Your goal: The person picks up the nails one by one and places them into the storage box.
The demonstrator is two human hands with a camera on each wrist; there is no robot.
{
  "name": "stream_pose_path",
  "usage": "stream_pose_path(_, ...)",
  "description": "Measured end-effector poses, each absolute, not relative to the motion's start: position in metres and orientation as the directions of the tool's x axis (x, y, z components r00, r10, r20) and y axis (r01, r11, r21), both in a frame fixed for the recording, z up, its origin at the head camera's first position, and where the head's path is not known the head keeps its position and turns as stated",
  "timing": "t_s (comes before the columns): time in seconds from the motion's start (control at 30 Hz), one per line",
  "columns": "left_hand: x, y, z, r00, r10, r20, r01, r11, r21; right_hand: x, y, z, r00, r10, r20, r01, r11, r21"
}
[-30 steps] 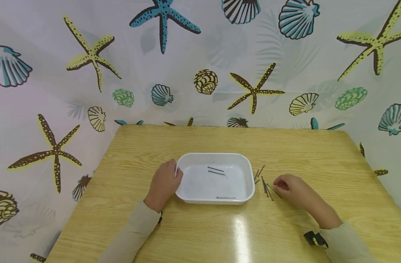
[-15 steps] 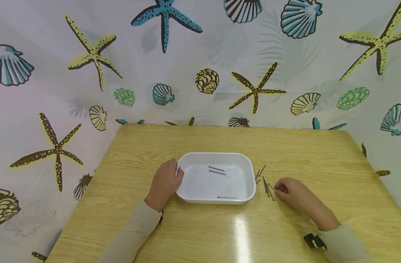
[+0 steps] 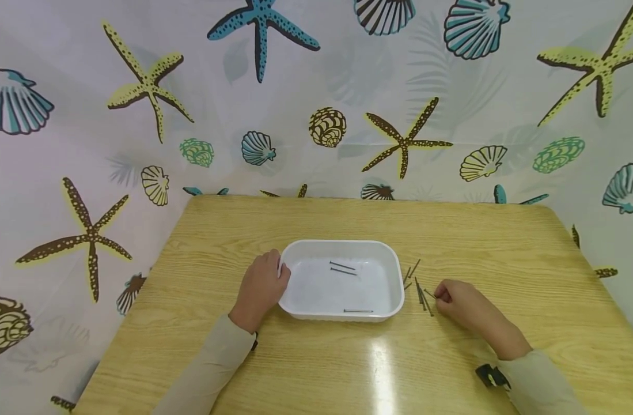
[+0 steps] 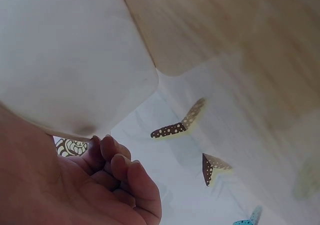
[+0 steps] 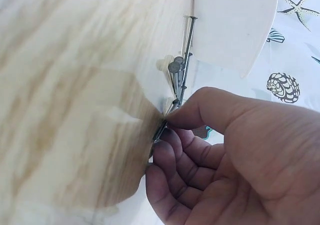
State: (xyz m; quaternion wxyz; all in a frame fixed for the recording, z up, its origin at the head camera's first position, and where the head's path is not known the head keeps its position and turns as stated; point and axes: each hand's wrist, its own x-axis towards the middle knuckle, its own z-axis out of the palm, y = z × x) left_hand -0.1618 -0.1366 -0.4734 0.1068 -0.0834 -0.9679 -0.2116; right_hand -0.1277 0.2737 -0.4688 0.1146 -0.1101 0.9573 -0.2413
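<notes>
1. Wooden table [image 3: 306,369] beneath the white tray [image 3: 316,295];
2. left hand [image 3: 261,285] grips the tray's left rim;
3. right hand [image 3: 466,302], right of the tray, pinches a nail [image 3: 429,294];
4. loose nails [image 3: 419,291] beside it, count unclear; three nails [image 3: 357,311] inside.

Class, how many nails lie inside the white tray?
3: the farthest nail and second nail lie side by side in the far half; the third nail, along the near side.

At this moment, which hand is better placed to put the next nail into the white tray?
Probably the right hand: it pinches a nail to the right of the white tray, near other nails. The left hand holds the tray's opposite end.
</notes>
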Motion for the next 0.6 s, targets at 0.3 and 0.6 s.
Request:
stream_pose_path(0.3,-0.1621,-0.1357,-0.4747,-0.961,0.118,0.249,0.211,0.895,0.392,-0.1296,0.2702,-0.4657,-0.937,-0.302,-0.175,-0.194,0.868,-0.456)
stream_pose_path(0.6,-0.1603,-0.1359,-0.4734,-0.959,0.126,0.255,0.219,0.899,0.380,-0.1268,0.2681,-0.4692,-0.939,-0.301,-0.165,-0.189,0.856,-0.482)
